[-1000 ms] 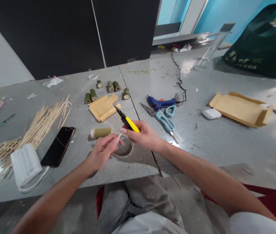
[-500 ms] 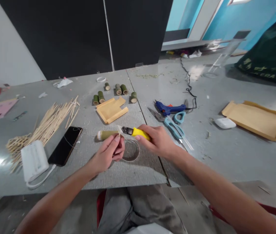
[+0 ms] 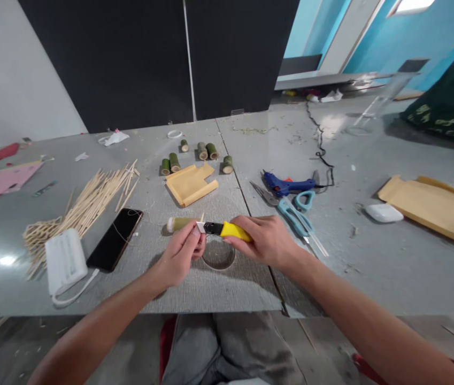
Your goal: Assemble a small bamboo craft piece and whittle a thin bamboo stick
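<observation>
My right hand point(image 3: 264, 240) is closed round a yellow utility knife point(image 3: 227, 230), its blade end pointing left. My left hand point(image 3: 182, 254) pinches a small thin stick piece point(image 3: 201, 218) right at the blade tip. Both hands hover above a grey table point(image 3: 351, 256), over a tape ring point(image 3: 218, 255). Just behind my left fingers lies a green bamboo tube point(image 3: 176, 224).
A black phone point(image 3: 115, 239), a white case with cord point(image 3: 64, 262) and a pile of thin sticks point(image 3: 86, 206) lie left. Short bamboo pieces point(image 3: 197, 156) and folded cardboard point(image 3: 190, 184) sit behind. Blue glue gun point(image 3: 286, 185), scissors point(image 3: 297, 211), earbud case point(image 3: 384, 213) and flat cardboard point(image 3: 435, 206) lie right.
My right hand has swung the knife from pointing away to pointing left, bringing its blade against the stick in my left fingers. The camera has tilted up slightly.
</observation>
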A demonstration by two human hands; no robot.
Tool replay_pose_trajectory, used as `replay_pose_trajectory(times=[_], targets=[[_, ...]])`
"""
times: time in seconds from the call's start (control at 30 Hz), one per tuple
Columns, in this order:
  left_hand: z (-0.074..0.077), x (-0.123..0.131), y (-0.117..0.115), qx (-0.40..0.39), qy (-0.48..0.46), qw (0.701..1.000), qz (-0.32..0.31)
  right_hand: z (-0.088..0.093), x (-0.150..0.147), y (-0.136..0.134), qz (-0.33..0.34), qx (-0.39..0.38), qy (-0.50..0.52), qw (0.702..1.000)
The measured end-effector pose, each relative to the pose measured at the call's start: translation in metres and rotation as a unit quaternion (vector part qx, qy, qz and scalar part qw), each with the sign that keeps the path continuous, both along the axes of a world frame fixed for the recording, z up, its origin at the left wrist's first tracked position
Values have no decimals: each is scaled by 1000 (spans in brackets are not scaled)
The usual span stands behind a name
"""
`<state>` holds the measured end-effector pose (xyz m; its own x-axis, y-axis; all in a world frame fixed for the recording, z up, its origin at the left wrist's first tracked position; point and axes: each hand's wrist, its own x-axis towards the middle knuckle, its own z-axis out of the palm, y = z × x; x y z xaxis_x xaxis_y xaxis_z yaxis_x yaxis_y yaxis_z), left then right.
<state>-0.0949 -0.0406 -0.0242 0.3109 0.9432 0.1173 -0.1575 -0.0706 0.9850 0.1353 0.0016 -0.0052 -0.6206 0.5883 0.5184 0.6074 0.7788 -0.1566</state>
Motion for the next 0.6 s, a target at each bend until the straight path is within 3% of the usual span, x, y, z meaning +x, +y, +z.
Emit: replay_pose_trajectory(times=[0.17, 0.33, 0.4, 0.53, 0.6], targets=[[-6, -3, 2, 63, 72, 995, 27, 0, 1, -1, -10, 5, -19, 1000], [-3, -4, 6, 57, 60, 996, 36, 0, -6, -4, -51, 60, -30, 996], [-2, -5, 6, 85, 82, 992, 48, 3, -6, -1, -98, 50, -24, 994], [-2, -7, 5, 158, 155, 974, 39, 13, 7, 9, -289, 53, 63, 954], [-3, -6, 7, 148, 161, 975, 46, 15, 13, 10, -277, 82, 89, 953]])
